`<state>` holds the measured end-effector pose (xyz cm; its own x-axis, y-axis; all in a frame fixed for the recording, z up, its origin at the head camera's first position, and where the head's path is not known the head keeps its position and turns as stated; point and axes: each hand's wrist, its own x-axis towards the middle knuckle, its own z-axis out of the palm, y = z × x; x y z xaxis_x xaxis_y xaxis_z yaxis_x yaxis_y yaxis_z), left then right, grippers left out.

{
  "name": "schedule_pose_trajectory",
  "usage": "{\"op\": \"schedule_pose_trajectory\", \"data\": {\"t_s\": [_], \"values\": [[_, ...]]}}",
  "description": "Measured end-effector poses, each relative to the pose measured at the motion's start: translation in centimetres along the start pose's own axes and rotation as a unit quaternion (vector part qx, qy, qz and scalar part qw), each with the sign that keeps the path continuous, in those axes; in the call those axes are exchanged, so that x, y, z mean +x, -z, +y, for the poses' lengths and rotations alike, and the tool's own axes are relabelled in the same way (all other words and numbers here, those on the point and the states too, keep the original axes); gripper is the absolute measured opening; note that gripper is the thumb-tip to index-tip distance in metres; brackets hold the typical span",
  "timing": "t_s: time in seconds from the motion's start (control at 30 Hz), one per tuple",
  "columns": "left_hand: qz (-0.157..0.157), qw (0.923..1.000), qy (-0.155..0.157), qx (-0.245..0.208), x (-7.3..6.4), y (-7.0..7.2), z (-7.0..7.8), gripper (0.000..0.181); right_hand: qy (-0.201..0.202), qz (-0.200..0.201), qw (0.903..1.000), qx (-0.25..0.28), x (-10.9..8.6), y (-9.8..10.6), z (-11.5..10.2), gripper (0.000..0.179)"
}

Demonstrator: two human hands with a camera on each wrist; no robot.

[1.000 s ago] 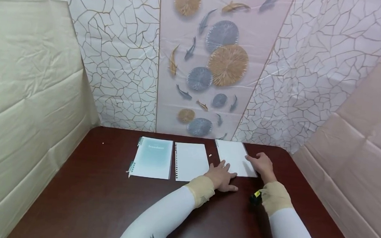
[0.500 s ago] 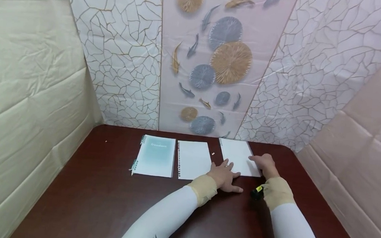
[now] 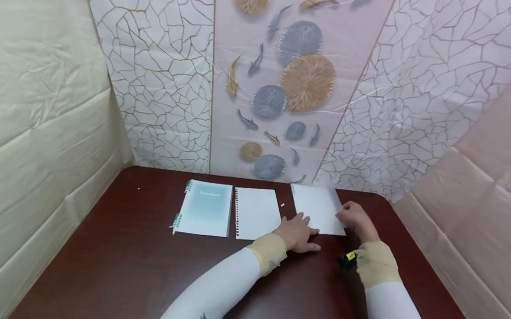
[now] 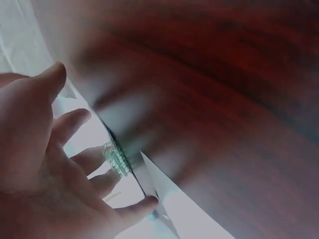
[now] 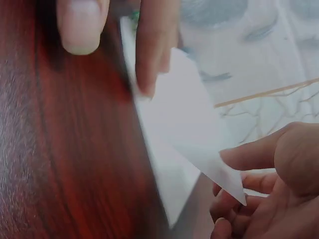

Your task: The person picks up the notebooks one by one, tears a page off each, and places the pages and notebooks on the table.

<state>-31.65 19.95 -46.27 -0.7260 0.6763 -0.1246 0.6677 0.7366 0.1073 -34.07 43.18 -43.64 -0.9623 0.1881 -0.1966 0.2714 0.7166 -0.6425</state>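
An open ring-bound notebook [image 3: 311, 210] with blank white pages lies at the back right of the table in the head view. My left hand [image 3: 296, 234] rests with spread fingers on its lower left edge. In the left wrist view, a green binding coil [image 4: 117, 159] shows near those fingers. At the notebook's right side, my right hand [image 3: 357, 221] pinches the corner of a page. In the right wrist view that page [image 5: 199, 114] is lifted and bent off the pages beneath, its corner between thumb and curled fingers.
A teal-and-white notebook [image 3: 205, 209] marked "freedom" lies at the left, beside a white sheet with punched holes [image 3: 257, 214]. A small black-and-yellow object [image 3: 347, 259] sits by my right wrist. A tiny white scrap [image 3: 282, 205] lies near the right notebook. Fabric walls [image 3: 170, 99] enclose the table.
My right hand has gone from touching the notebook's right edge to pinching a page corner and lifting it. The left hand stays on the notebook's lower left edge.
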Motion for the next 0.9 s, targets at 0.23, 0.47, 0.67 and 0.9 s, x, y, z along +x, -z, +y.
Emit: {"op": "schedule_pose_trajectory", "data": {"t_s": [0.23, 0.47, 0.67, 0.9], "values": [[0.054, 0.9928, -0.018, -0.105, 0.4, 0.0, -1.1, 0.058, 0.024, 0.048, 0.9951, -0.084, -1.3, 0.4, -1.3, 0.013], [0.14, 0.9686, 0.021, -0.204, 0.8, 1.7, -2.9, 0.067, 0.086, 0.108, 0.983, -0.121, -2.7, 0.7, -3.3, 0.017], [0.21, 0.9418, 0.076, -0.252, 0.4, 4.2, -4.4, 0.075, 0.112, 0.134, 0.9742, -0.143, -4.4, 0.6, -6.4, 0.02], [0.225, 0.9237, 0.082, -0.299, 0.2, 5.2, -5.4, 0.075, 0.137, 0.125, 0.9661, -0.179, -5.6, -0.3, -9.3, 0.021]]}}
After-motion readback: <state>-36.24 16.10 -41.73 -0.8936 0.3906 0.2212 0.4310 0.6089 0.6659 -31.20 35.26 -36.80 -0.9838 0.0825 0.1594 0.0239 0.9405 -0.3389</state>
